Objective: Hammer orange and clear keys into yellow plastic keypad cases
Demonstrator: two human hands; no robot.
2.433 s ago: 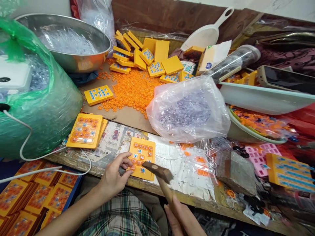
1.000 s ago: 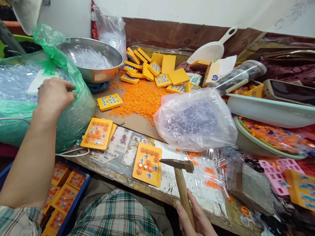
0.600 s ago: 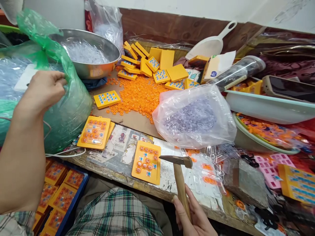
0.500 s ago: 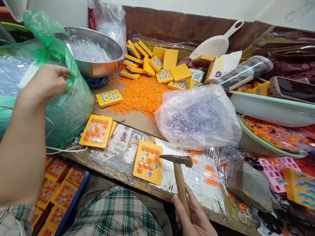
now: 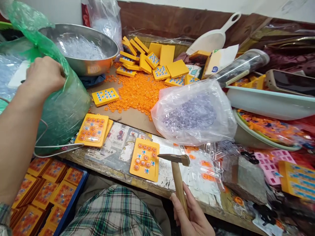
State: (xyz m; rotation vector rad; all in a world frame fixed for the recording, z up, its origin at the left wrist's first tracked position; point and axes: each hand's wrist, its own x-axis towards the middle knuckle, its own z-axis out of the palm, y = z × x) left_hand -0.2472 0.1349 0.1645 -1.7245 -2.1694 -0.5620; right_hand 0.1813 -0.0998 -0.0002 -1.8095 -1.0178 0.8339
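Note:
My right hand point(image 5: 192, 213) is closed round the wooden handle of a hammer point(image 5: 177, 177), its head level above the bench. Just left of the hammer tip lies a yellow card point(image 5: 144, 159) with orange rings and blue pieces. My left hand point(image 5: 45, 73) is at the rim of a green plastic bag point(image 5: 66, 101) that holds clear plastic pieces. Its fingers are curled, the fingertips hidden from view. More yellow cards point(image 5: 93, 130) with rings lie stacked near the bag.
Orange rings point(image 5: 141, 91) are heaped at the centre, yellow pieces point(image 5: 167, 54) behind. A steel bowl point(image 5: 108, 52) stands back left, a clear bag point(image 5: 194, 114) right of the heap. A stone block point(image 5: 248, 180) sits at right. Below left is a blue crate point(image 5: 80, 186).
My left hand has moved slightly left and turned knuckles up at the green bag. The view has shifted a little; my right hand still holds the hammer.

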